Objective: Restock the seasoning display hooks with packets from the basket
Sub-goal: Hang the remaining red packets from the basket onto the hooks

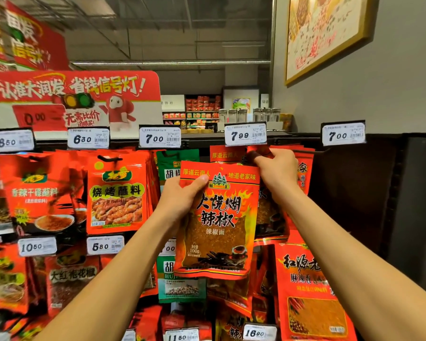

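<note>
While left hand (180, 193) grips, chili packet (217, 217) beside thumb.

Hanging packets (118, 193) crowd the rack's left; bare dark panel (349, 193) leaves room at right.

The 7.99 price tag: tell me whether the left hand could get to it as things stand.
Probably not right away. The left hand grips the chili packet, and the right hand sits just below the 7.99 price tag, crowding the approach.
</note>
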A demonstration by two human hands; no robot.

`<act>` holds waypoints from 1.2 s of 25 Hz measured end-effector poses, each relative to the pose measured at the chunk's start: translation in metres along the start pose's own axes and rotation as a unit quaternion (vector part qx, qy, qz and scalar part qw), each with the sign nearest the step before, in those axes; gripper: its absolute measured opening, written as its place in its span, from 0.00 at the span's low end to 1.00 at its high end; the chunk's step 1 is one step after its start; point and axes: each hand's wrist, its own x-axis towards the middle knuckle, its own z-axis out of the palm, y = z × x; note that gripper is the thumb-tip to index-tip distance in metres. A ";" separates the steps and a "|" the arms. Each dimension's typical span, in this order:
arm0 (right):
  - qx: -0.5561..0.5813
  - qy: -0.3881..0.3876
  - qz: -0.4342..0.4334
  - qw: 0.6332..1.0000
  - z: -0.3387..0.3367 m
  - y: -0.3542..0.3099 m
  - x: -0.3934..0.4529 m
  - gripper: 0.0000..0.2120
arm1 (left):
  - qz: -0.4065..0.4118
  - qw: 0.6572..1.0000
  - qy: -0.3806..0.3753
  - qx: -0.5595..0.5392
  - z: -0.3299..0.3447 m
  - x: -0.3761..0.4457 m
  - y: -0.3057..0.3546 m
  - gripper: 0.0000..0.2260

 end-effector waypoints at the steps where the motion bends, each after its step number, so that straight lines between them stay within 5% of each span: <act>1: 0.021 -0.006 0.009 1.000 0.000 0.001 0.000 0.18 | 0.001 1.000 -0.007 -0.002 0.000 0.002 0.001 0.07; 16: 0.216 -0.093 0.107 0.966 -0.004 0.005 0.015 0.14 | -0.036 0.998 0.038 0.022 0.019 0.037 -0.010 0.08; 24: 0.174 -0.112 0.103 0.973 -0.002 -0.005 0.021 0.27 | -0.052 0.998 0.047 0.006 0.024 0.043 -0.006 0.06; 30: 0.127 -0.077 0.136 0.980 0.011 0.027 0.020 0.22 | -0.067 0.996 0.052 0.014 0.017 0.031 -0.018 0.06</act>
